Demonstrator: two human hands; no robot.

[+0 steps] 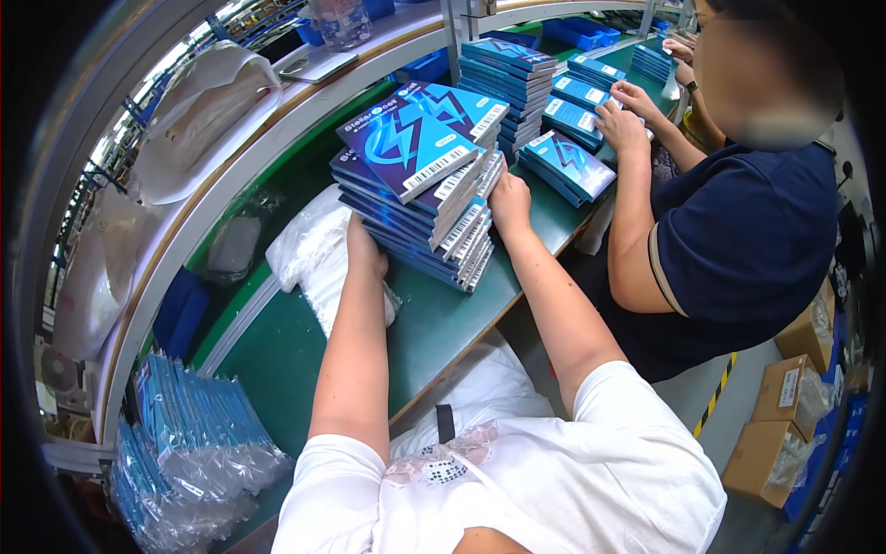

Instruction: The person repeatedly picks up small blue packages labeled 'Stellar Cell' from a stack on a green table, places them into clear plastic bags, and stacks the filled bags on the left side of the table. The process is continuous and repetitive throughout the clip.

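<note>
A tall, uneven stack of flat blue boxes with lightning-bolt prints stands on the green bench. Against its left side rests my left hand, its fingers mostly hidden behind the boxes. My right hand presses the right side, fingers curled round the box edges. The stack is gripped between both hands, and its top boxes sit turned against those below. Beside my left hand lies a white plastic bag. Just right of my right hand is a lower pile of similar boxes.
A co-worker in a navy shirt handles boxes at the right. Another box stack stands behind mine. Plastic-wrapped blue packs fill the bench's near left. A shelf runs along the back; cardboard cartons sit on the floor at right.
</note>
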